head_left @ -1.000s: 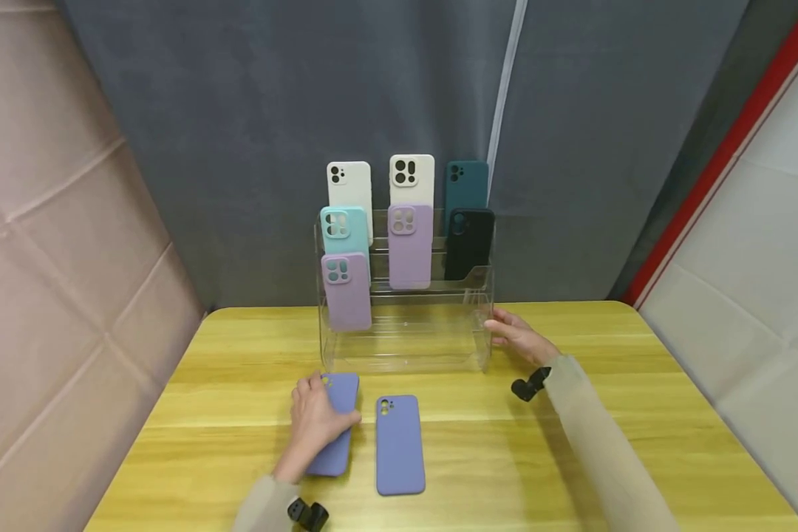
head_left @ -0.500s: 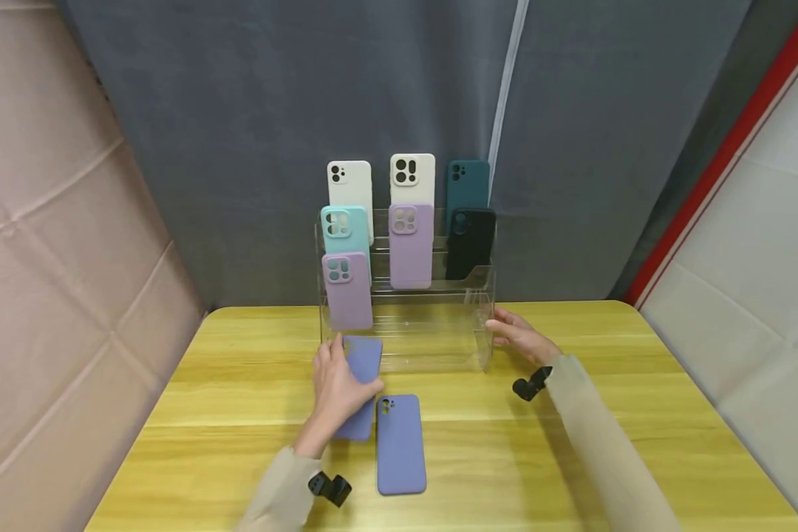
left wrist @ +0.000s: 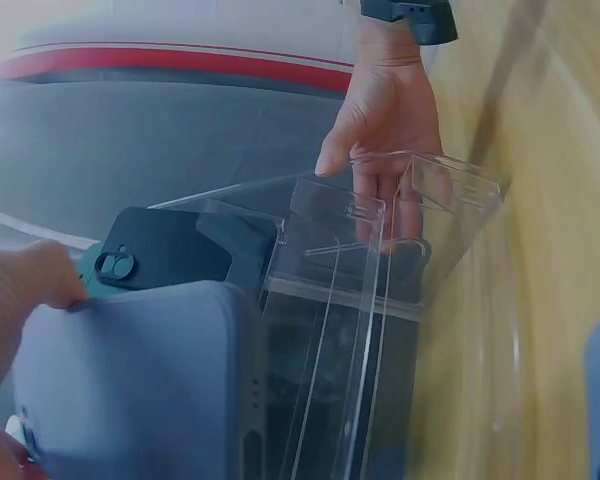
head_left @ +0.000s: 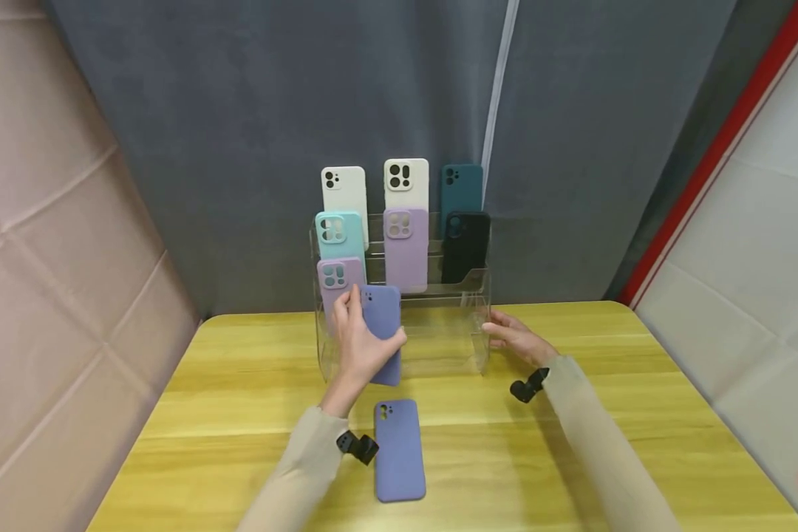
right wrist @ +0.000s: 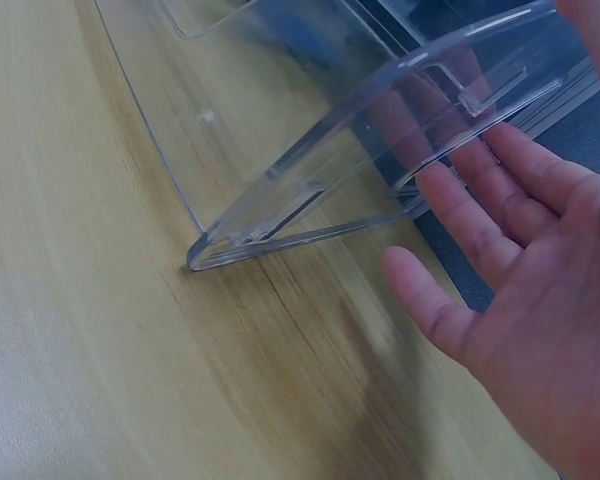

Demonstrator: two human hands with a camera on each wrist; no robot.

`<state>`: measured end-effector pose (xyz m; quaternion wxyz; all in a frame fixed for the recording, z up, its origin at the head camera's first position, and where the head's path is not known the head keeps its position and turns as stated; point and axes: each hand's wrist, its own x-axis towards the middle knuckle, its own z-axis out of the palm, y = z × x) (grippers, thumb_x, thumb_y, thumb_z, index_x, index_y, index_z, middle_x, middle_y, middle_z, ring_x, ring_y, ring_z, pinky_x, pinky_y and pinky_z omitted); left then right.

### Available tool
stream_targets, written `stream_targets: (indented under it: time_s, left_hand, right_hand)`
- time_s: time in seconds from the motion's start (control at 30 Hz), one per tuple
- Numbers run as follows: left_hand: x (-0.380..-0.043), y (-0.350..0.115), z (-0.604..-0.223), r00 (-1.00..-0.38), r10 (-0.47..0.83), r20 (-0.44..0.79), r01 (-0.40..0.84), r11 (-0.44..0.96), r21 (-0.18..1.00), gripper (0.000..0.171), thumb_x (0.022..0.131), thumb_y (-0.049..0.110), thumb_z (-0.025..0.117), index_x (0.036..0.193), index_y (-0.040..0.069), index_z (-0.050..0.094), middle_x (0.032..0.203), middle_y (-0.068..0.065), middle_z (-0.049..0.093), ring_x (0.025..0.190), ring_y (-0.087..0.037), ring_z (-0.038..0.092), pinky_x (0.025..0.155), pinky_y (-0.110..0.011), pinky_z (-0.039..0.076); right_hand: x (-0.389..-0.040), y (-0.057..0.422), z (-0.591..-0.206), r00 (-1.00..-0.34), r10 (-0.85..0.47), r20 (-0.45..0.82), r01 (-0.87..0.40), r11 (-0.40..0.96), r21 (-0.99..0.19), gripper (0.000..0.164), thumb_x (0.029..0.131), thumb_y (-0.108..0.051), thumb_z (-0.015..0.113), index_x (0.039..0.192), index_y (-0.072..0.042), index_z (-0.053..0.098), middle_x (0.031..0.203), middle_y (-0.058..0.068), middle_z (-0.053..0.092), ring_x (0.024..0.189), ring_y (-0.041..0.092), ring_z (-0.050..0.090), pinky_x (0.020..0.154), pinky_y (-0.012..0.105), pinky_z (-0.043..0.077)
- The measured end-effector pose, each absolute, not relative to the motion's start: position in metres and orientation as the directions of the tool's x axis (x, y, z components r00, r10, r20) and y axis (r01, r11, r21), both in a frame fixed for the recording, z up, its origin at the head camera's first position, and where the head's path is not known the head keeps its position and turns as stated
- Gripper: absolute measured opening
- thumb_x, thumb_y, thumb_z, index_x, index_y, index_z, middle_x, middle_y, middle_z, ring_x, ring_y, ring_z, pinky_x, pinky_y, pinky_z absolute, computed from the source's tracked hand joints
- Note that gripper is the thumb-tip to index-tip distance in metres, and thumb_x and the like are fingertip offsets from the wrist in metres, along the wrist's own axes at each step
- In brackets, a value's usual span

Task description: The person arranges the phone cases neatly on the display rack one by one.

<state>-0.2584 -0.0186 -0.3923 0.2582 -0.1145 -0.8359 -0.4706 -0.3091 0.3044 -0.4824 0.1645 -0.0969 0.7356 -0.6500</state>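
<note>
My left hand [head_left: 359, 343] grips a periwinkle phone case [head_left: 383, 314] by its long edges, thumb on one side and fingers on the other. The case is raised in front of the lower left part of a clear tiered display stand [head_left: 439, 347]. In the left wrist view the raised case [left wrist: 130, 390] fills the lower left. At the stand's right side, my right hand [head_left: 515, 336] has nearly straight fingers touching the clear side panel [right wrist: 310, 150]. A second periwinkle phone case [head_left: 400, 451] lies flat on the table in front.
The stand's upper tiers hold white [head_left: 406, 185], teal [head_left: 462, 188], black [head_left: 465, 247], mint [head_left: 342, 229] and lilac [head_left: 406, 258] phone cases. Another lilac case [head_left: 332, 275] is lower left, partly covered by my left hand. A grey curtain [head_left: 253, 148] hangs behind the wooden table [head_left: 239, 399].
My left hand has lifted the periwinkle case off the table and carried it forward and right, up to the stand. The right hand stays at the stand's side.
</note>
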Motion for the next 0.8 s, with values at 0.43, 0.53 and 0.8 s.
stream_targets:
  time_s: [0.43,0.53,0.8]
  left_hand:
    - [-0.306,0.024,-0.37,-0.687,-0.14,0.713,0.533,0.571,0.625,0.096,0.067,0.028,0.077,0.144,-0.004,0.028,0.132,-0.019,0.033,0.12,-0.033,0.033,0.1,-0.047,0.033]
    - [-0.314,0.028,-0.374,-0.654,-0.146,0.743,0.54,0.598,0.592,0.097,0.067,0.028,0.077,0.144,-0.006,0.028,0.131,-0.02,0.034,0.117,-0.034,0.034,0.1,-0.046,0.033]
    - [-0.33,0.034,-0.393,-0.633,-0.174,0.754,0.519,0.628,0.581,0.099,0.066,0.028,0.079,0.142,-0.01,0.028,0.13,-0.02,0.035,0.116,-0.033,0.036,0.1,-0.046,0.033]
  right_hand:
    - [-0.308,0.307,-0.481,-0.933,-0.344,-0.109,0.062,0.145,-0.988,0.077,0.099,-0.026,0.048,0.148,0.004,-0.003,0.154,0.022,-0.008,0.139,0.041,0.008,0.108,0.058,0.019]
    - [-0.308,0.306,-0.482,-0.932,-0.342,-0.117,0.076,0.131,-0.988,0.078,0.098,-0.026,0.048,0.148,0.004,-0.004,0.154,0.021,-0.008,0.139,0.041,0.008,0.108,0.058,0.018]
    - [-0.31,0.304,-0.486,-0.937,-0.327,-0.127,0.094,0.117,-0.989,0.076,0.099,-0.024,0.048,0.148,0.003,-0.004,0.154,0.02,-0.008,0.139,0.04,0.008,0.108,0.057,0.019]
